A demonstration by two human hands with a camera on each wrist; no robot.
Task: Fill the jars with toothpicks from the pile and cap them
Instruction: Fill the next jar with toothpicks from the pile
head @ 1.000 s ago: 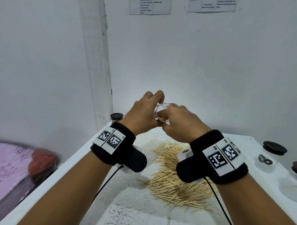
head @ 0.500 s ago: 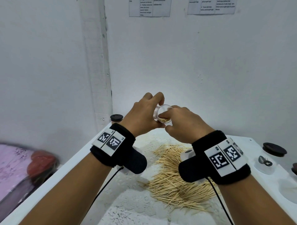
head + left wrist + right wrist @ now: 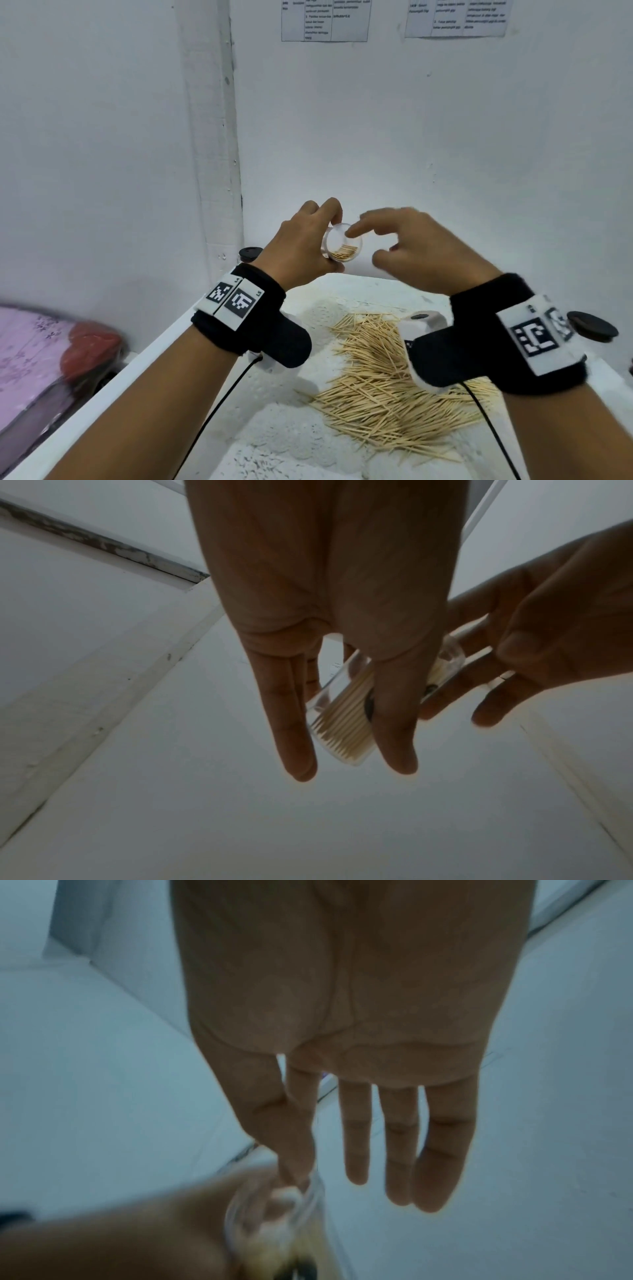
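My left hand [image 3: 303,241] holds a small clear jar [image 3: 342,245] in the air above the table, tilted with its mouth towards me. A bundle of toothpicks lies inside the jar [image 3: 342,723], between the thumb and fingers of my left hand [image 3: 342,601]. My right hand [image 3: 407,240] hovers just right of the jar with its fingers spread and holds nothing; its index fingertip is at the rim. In the right wrist view the right hand [image 3: 377,1110] is stretched out above the blurred jar [image 3: 274,1215]. The toothpick pile [image 3: 383,377] lies on the white table [image 3: 274,428] below both wrists.
A black-capped jar [image 3: 250,254] stands at the back left corner by the wall. A black lid [image 3: 592,329] sits at the table's right side. Left of the table lie a pink cloth [image 3: 27,349] and a red object [image 3: 89,346].
My right hand has drawn back from the jar's mouth and its fingers have spread. The left hand has kept hold of the jar and tipped its mouth more towards me.
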